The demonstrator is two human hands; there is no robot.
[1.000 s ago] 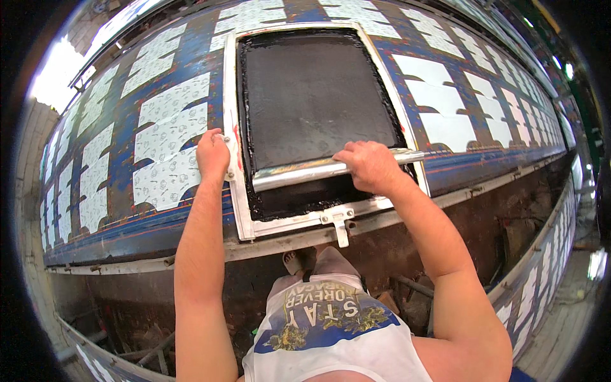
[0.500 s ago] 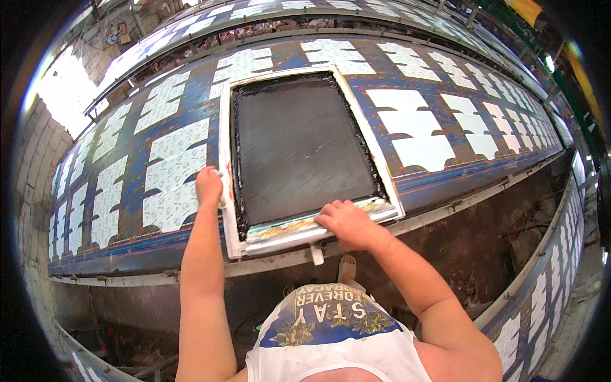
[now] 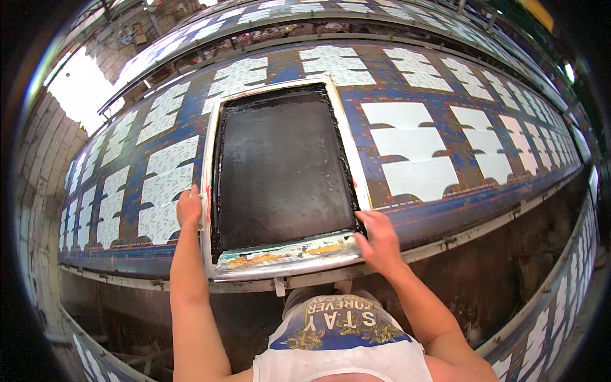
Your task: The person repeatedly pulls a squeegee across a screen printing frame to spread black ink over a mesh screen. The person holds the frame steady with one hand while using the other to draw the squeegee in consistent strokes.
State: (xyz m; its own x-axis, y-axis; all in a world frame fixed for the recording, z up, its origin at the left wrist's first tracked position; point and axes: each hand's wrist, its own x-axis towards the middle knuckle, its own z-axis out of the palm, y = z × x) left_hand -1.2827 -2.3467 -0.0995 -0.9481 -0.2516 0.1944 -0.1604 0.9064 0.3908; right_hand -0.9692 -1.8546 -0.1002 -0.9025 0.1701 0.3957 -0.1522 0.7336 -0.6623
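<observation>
Gripping white-framed black screen (image 3: 283,172): left hand (image 3: 189,208) curled on side rail, right hand (image 3: 380,239) fingers spread on corner.

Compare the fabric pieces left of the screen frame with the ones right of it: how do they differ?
The left pieces carry a fine speckled print; the right pieces look plain white. The left pieces lie beside the left hand, which rests on the screen frame; the right pieces lie up and away from the right hand at the frame's near corner. Both sets lie flat in rows on the blue table.
</observation>
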